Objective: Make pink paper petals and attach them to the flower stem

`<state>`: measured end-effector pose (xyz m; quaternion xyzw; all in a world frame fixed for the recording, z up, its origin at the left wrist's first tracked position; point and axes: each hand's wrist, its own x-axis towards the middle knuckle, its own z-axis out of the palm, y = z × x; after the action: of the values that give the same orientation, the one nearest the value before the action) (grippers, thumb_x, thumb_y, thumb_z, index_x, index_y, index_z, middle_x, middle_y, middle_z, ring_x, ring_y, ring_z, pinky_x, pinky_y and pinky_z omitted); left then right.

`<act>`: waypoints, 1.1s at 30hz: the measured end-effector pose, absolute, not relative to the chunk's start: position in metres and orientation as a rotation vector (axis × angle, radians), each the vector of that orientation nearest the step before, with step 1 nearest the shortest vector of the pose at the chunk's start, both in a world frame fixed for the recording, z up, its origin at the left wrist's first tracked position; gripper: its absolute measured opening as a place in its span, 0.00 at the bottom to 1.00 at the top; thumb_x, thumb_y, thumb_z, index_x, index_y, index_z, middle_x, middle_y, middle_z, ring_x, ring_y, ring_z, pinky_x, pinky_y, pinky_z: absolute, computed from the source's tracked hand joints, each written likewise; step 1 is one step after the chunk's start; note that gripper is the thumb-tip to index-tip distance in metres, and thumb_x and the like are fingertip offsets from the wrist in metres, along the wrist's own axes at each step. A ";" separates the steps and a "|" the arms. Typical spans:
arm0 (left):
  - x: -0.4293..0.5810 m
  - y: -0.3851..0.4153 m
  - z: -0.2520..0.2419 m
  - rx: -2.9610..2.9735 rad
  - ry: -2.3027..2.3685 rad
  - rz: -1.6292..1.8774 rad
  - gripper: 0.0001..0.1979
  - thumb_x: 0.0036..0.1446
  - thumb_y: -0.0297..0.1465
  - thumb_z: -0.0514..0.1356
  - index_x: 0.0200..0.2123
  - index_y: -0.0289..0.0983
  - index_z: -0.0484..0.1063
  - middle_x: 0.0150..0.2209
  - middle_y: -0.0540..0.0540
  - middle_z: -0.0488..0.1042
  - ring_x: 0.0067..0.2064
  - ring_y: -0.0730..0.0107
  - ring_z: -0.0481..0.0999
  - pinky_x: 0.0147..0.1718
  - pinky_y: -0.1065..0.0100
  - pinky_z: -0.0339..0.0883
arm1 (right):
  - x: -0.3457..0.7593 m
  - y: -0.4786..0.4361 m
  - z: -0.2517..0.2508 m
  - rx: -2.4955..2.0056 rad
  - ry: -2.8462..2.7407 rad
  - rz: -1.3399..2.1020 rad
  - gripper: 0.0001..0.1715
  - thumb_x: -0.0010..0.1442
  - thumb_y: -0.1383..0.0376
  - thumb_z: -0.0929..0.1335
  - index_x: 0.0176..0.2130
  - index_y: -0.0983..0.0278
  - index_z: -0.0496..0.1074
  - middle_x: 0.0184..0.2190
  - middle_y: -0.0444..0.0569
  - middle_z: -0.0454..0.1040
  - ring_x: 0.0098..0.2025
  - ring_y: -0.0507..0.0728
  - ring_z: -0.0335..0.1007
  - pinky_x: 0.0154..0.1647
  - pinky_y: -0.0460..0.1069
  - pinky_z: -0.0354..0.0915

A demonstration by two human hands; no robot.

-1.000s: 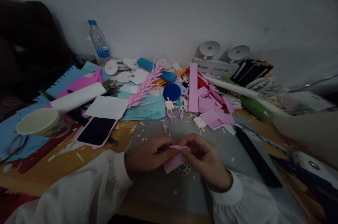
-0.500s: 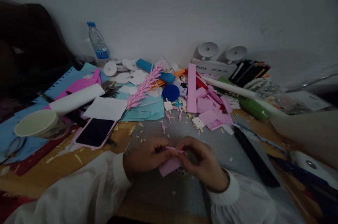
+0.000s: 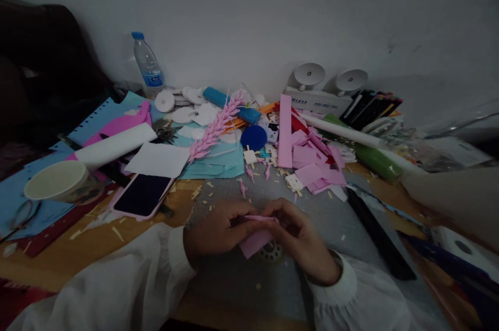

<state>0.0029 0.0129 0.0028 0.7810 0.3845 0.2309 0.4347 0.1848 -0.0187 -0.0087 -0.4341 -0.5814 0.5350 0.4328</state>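
Note:
Both hands pinch one small piece of pink paper (image 3: pixel 255 243) above the grey mat (image 3: pixel 218 279). My left hand (image 3: pixel 218 228) is closed on its left side, thumb along the upper edge. My right hand (image 3: pixel 302 240) grips the upper right edge between thumb and fingers. That top edge looks folded or rolled over, while the rest hangs down flat. Partly hidden below the paper is a tape roll (image 3: pixel 272 252) with a holed core. Just beyond my hands lie several small twisted pink paper pieces (image 3: pixel 243 188).
Pink paper sheets (image 3: pixel 310 172) are heaped behind, beside a long pink strip (image 3: pixel 285 131). A pink braided paper spike (image 3: pixel 214 131) rests on teal paper (image 3: pixel 226 164). Left are a phone (image 3: pixel 141 196), a paper cup (image 3: pixel 58 183) and a water bottle (image 3: pixel 148 66). A black bar (image 3: pixel 380 235) lies right.
My right hand has shifted its fingers along the top edge of the pink paper. The paper has moved slightly right and up, showing more of the tape roll.

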 end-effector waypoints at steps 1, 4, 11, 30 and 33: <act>0.003 0.013 0.002 1.953 0.946 0.574 0.13 0.59 0.36 0.56 0.26 0.35 0.71 0.22 0.53 0.66 0.26 0.75 0.63 0.25 0.73 0.55 | 0.185 -0.018 -0.009 -1.082 -1.438 1.339 0.14 0.59 0.54 0.68 0.34 0.62 0.69 0.25 0.43 0.67 0.25 0.51 0.62 0.24 0.45 0.58; 0.003 0.013 0.000 1.934 0.925 0.574 0.14 0.59 0.36 0.57 0.24 0.35 0.70 0.22 0.53 0.65 0.26 0.75 0.63 0.25 0.74 0.55 | 0.186 -0.018 -0.009 -1.080 -1.442 1.310 0.13 0.59 0.56 0.69 0.33 0.63 0.69 0.25 0.43 0.67 0.25 0.50 0.62 0.24 0.44 0.58; 0.003 0.010 -0.008 1.642 0.860 0.575 0.12 0.56 0.38 0.58 0.31 0.33 0.71 0.26 0.51 0.67 0.28 0.73 0.65 0.26 0.73 0.58 | 0.188 -0.019 -0.006 -1.041 -1.586 1.123 0.05 0.59 0.63 0.70 0.33 0.62 0.71 0.28 0.45 0.72 0.28 0.52 0.67 0.27 0.45 0.62; 0.000 0.013 -0.002 1.800 0.933 0.690 0.09 0.58 0.35 0.59 0.32 0.35 0.75 0.28 0.50 0.73 0.30 0.73 0.70 0.29 0.73 0.60 | 0.183 -0.021 -0.009 -0.959 -1.478 1.219 0.07 0.60 0.61 0.69 0.40 0.60 0.70 0.33 0.46 0.71 0.35 0.54 0.68 0.35 0.46 0.65; 0.001 0.012 0.001 1.875 0.965 0.724 0.10 0.58 0.35 0.59 0.30 0.34 0.76 0.26 0.50 0.73 0.28 0.74 0.69 0.28 0.73 0.59 | 0.183 -0.019 -0.012 -1.033 -1.495 1.216 0.07 0.60 0.60 0.69 0.39 0.61 0.71 0.32 0.46 0.71 0.33 0.53 0.67 0.33 0.46 0.64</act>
<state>0.0006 0.0123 0.0006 0.7551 0.3887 0.2916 0.4401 0.1832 -0.0194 -0.0122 -0.4195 -0.6072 0.4940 0.4596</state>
